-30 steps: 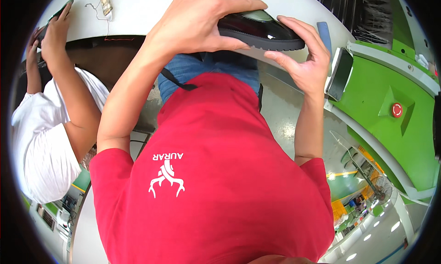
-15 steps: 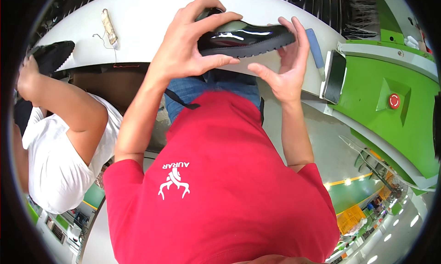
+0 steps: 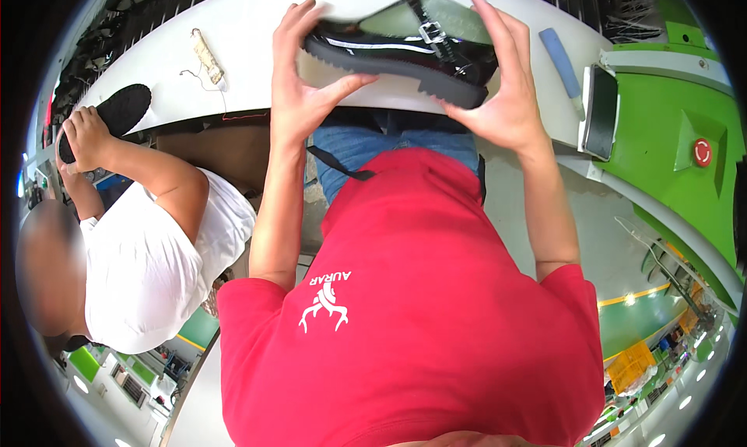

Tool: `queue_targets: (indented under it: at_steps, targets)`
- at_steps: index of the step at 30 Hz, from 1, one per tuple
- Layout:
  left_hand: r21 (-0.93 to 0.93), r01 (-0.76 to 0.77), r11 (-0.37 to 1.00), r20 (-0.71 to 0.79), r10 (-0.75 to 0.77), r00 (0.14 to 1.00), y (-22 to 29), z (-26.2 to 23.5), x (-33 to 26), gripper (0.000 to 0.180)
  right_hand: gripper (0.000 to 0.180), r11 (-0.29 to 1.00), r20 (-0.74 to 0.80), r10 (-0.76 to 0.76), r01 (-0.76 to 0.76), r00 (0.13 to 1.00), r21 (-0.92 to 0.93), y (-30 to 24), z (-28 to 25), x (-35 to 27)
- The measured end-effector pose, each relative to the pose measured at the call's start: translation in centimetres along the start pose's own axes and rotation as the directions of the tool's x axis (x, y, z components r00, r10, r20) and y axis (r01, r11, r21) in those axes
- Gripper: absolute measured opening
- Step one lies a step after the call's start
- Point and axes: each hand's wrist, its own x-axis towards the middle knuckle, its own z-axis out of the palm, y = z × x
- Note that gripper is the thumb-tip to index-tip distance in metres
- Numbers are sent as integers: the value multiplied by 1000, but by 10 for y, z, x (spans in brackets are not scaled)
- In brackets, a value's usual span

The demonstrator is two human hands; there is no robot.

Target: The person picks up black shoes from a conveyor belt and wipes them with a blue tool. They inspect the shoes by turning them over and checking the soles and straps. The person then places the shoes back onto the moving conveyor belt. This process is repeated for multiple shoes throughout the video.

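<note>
A glossy black shoe [image 3: 405, 50] with a ridged sole and a silver buckle is held on its side above the white workbench [image 3: 249, 42]. My left hand [image 3: 299, 81] grips its toe end, thumb under the sole. My right hand [image 3: 502, 81] holds the heel end, fingers spread up along the upper. The sole faces me.
A blue marker-like stick [image 3: 562, 62] and a dark tablet [image 3: 601, 112] lie at the right by a green machine [image 3: 669, 136] with a red button [image 3: 702, 152]. A small tag with string [image 3: 207, 56] lies at the left. A co-worker in white handles another black shoe [image 3: 117, 114].
Both hands have brought the shoe lower and nearer in view and turned it so the buckle and sole edge show. The co-worker's arm has dropped with the other shoe.
</note>
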Motion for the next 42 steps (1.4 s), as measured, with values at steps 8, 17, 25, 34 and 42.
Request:
queue_targets:
  at_steps: [8,17,25,34,42]
  targets:
    - [-214,83,973,-57,-97,994,6,20,2,90,127,996,25,51,-52,998,76,34,13,-17]
    - [-168,82,982,-12,-85,996,-1,17,-3,103,142,990,-1,19,-19,1000,139,29,13,-21]
    - [-284,138,949,13,-141,990,-5,18,-2,106,131,996,-68,7,0,998,92,34,18,-23]
    - [-265,141,954,69,-127,989,-12,5,-11,102,133,997,-75,-61,64,995,36,26,19,-25]
    - [-260,116,959,90,-96,991,-18,0,-12,102,147,810,-38,171,-118,985,575,38,41,-38]
